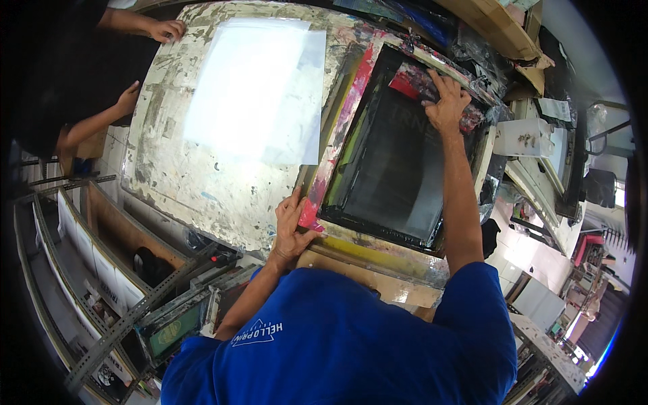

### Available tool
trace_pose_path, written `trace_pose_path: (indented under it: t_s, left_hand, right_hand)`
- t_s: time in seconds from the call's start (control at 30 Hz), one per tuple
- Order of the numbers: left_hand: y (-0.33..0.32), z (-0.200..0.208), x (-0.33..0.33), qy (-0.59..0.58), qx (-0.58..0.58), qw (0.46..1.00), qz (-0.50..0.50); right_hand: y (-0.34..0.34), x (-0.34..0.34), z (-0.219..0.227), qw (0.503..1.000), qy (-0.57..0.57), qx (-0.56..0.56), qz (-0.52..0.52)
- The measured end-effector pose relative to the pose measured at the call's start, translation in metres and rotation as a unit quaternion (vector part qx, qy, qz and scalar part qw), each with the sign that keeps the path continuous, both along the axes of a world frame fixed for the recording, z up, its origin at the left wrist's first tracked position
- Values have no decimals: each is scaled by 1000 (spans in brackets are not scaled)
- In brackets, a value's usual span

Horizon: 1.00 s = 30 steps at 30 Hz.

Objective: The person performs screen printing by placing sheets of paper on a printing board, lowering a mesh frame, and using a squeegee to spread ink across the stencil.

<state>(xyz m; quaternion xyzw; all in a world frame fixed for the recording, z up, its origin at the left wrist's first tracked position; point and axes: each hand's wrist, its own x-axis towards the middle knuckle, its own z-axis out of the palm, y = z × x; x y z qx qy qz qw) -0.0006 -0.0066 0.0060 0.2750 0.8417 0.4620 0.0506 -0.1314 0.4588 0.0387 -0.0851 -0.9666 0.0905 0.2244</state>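
Observation:
A screen printing frame (345, 115), its border smeared with pink, red and yellow ink, lies on the table in front of me. Dark mesh (391, 169) fills it, with faint lettering and wet-looking black ink along its edges. My left hand (291, 228) grips the frame's near left corner, thumb and fingers on either side of it. At the far end of the mesh, my right hand (447, 104) is closed over an ink-stained squeegee (413, 81), which lies across the screen. Part of the squeegee is hidden under my fingers.
Left of the frame, white translucent sheets (250, 88) lie on the stained tabletop (158, 145). Another person's hands (169, 30) rest at the table's left edge. Shelving with upright frames (108, 236) stands lower left. Cardboard (496, 27) and a clear plastic box (523, 137) are at right.

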Motion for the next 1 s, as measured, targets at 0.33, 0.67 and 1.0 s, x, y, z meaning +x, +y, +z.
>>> trace_pose_path:
  t_s: [0.33,0.67,1.0]
  left_hand:
    - [1,-1,5,0,13,1000,14]
    - [4,-7,11,-1,76,997,35]
    - [26,68,-3,60,149,985,59]
  right_hand:
    - [34,-19,10,992,54,3,116]
    - [-77,101,41,998,-34,-24,37]
    - [-181,226,166,992,-92,-79,44]
